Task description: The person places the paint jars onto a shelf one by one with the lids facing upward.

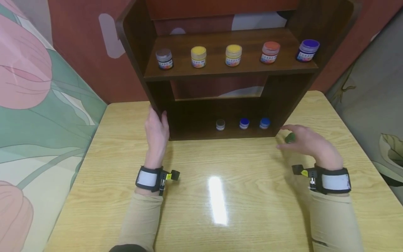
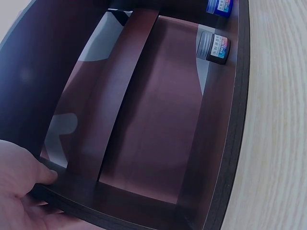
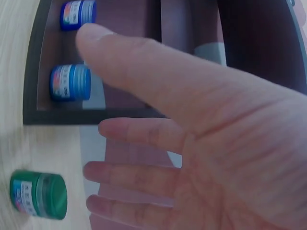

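A person sat at the pale wood-grain desk (image 1: 239, 196) facing a dark brown wooden shelf unit (image 1: 217, 70) that stood at its far side. The left hand (image 1: 156, 130) held the near left upright of the unit, thumb hooked inside the edge and fingers curled round the panel. The right hand (image 1: 306, 141) hovered just off the unit's near right corner, its grip slack and holding nothing, fingers spread loosely toward a small round green-lidded paint jar (image 3: 38, 195). That jar was on the desk just outside the shelf's right corner, apart from the fingertips in the right wrist view; it looked upright, lid up, its short axis vertical, though blur made the label hard to read. On the upper shelf five jars stood in a row: a grey-lidded one (image 1: 164, 58), two yellow-lidded ones (image 1: 198, 56) (image 1: 233, 55), an orange-red one (image 1: 270, 52) and a purple one (image 1: 307, 50). On the bottom shelf stood three more, a dark grey jar (image 1: 220, 124), a deep blue jar (image 1: 244, 123) and a lighter blue jar (image 1: 264, 123). To my eye the sorting was mostly done, with eight jars shelved and only the green one out on the desk, not yet gripped.
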Action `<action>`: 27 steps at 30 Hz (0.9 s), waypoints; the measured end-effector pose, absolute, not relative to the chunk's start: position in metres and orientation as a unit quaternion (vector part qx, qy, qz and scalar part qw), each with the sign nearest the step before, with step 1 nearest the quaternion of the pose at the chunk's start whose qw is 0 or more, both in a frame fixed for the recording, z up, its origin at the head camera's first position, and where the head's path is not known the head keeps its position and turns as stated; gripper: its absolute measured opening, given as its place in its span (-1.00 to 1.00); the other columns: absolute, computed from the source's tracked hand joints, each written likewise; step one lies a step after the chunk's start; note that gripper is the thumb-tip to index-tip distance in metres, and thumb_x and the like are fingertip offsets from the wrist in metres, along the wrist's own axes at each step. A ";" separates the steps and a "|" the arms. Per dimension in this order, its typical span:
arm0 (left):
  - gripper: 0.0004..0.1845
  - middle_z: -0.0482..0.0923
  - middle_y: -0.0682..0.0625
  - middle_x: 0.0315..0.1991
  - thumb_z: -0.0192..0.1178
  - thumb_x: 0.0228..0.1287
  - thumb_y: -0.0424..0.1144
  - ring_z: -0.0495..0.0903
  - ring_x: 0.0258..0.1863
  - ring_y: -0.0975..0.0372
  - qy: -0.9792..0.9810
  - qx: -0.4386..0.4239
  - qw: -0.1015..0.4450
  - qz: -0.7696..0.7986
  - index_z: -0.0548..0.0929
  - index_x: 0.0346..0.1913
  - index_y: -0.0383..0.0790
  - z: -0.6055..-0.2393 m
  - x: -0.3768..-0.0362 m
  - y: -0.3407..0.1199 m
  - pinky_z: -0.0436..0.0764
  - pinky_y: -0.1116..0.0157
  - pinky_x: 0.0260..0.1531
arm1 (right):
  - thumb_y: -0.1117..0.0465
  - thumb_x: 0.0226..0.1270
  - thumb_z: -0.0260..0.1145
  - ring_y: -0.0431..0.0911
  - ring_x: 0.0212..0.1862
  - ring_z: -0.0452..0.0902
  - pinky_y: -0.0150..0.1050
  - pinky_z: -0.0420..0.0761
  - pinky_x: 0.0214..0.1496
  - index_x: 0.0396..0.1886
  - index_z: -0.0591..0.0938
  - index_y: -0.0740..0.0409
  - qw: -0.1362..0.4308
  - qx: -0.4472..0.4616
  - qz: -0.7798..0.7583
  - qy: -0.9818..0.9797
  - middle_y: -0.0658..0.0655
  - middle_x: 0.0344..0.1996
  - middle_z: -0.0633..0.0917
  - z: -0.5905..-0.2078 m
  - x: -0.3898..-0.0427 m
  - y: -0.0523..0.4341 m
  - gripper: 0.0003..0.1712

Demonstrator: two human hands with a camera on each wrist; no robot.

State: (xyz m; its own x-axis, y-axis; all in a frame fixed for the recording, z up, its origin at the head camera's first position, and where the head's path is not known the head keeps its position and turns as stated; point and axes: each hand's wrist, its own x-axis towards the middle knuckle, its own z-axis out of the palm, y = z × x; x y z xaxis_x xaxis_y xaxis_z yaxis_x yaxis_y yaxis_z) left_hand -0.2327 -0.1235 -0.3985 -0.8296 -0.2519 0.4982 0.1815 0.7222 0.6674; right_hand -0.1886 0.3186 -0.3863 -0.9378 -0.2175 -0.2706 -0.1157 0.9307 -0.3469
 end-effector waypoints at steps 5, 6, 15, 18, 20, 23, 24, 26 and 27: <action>-0.58 0.59 -0.33 0.16 0.10 0.48 -0.30 0.62 0.17 -0.13 -0.879 0.023 0.289 -0.379 0.38 0.30 -0.38 -0.398 -0.234 -0.124 0.61 -0.04 0.19 | -0.04 0.20 0.46 0.44 0.30 0.33 0.40 0.36 0.31 0.43 0.26 0.41 0.157 -0.071 -0.169 0.970 0.57 0.33 0.37 -0.391 -0.192 0.327 -0.02; -0.58 0.59 -0.33 0.16 0.10 0.48 -0.30 0.62 0.17 -0.13 -0.879 0.023 0.287 -0.380 0.38 0.30 -0.38 -0.398 -0.233 -0.123 0.60 -0.04 0.19 | -0.02 0.21 0.46 0.43 0.29 0.35 0.40 0.37 0.29 0.43 0.26 0.41 0.161 -0.066 -0.170 0.970 0.57 0.33 0.37 -0.391 -0.193 0.329 -0.04; -0.57 0.58 -0.32 0.18 0.08 0.50 -0.29 0.61 0.19 -0.12 -0.880 0.025 0.280 -0.383 0.37 0.32 -0.36 -0.397 -0.233 -0.123 0.61 -0.03 0.19 | 0.17 0.17 0.47 0.32 0.13 0.46 0.37 0.43 0.23 0.36 0.36 0.40 0.144 -0.069 -0.175 0.972 0.55 0.22 0.49 -0.405 -0.200 0.338 -0.18; -0.58 0.59 -0.33 0.18 0.07 0.50 -0.28 0.61 0.18 -0.13 -0.879 0.024 0.282 -0.384 0.38 0.32 -0.36 -0.397 -0.233 -0.123 0.61 -0.04 0.18 | 0.20 0.15 0.49 0.35 0.16 0.47 0.37 0.43 0.23 0.32 0.41 0.40 0.137 -0.074 -0.176 0.972 0.55 0.22 0.49 -0.411 -0.202 0.340 -0.22; -0.58 0.59 -0.33 0.17 0.06 0.51 -0.27 0.62 0.17 -0.14 -0.879 0.025 0.283 -0.384 0.38 0.31 -0.37 -0.397 -0.233 -0.123 0.62 -0.04 0.16 | 0.24 0.15 0.48 0.36 0.16 0.47 0.37 0.44 0.23 0.29 0.45 0.39 0.137 -0.074 -0.178 0.972 0.55 0.21 0.51 -0.415 -0.204 0.341 -0.27; -0.58 0.60 -0.34 0.15 0.06 0.51 -0.25 0.63 0.15 -0.15 -0.878 0.026 0.285 -0.382 0.39 0.31 -0.38 -0.397 -0.233 -0.123 0.63 -0.05 0.14 | 0.30 0.15 0.45 0.37 0.17 0.47 0.37 0.45 0.23 0.24 0.50 0.40 0.137 -0.075 -0.180 0.971 0.54 0.17 0.54 -0.418 -0.205 0.342 -0.35; -0.58 0.60 -0.34 0.15 0.06 0.51 -0.25 0.62 0.15 -0.15 -0.879 0.026 0.285 -0.382 0.39 0.31 -0.37 -0.397 -0.233 -0.124 0.63 -0.05 0.15 | 0.31 0.16 0.44 0.38 0.17 0.47 0.37 0.45 0.23 0.23 0.52 0.39 0.139 -0.073 -0.181 0.971 0.53 0.16 0.55 -0.419 -0.205 0.342 -0.38; -0.58 0.60 -0.34 0.16 0.06 0.51 -0.26 0.62 0.16 -0.15 -0.879 0.025 0.284 -0.383 0.39 0.31 -0.37 -0.397 -0.233 -0.124 0.62 -0.05 0.16 | 0.35 0.17 0.42 0.39 0.18 0.46 0.38 0.45 0.23 0.21 0.54 0.38 0.141 -0.071 -0.180 0.971 0.53 0.16 0.56 -0.419 -0.205 0.343 -0.43; -0.58 0.60 -0.34 0.16 0.06 0.51 -0.26 0.62 0.16 -0.14 -0.879 0.025 0.283 -0.383 0.39 0.31 -0.38 -0.397 -0.232 -0.124 0.62 -0.04 0.16 | 0.37 0.17 0.41 0.40 0.18 0.47 0.38 0.45 0.23 0.20 0.55 0.38 0.141 -0.071 -0.179 0.971 0.53 0.15 0.56 -0.420 -0.205 0.343 -0.44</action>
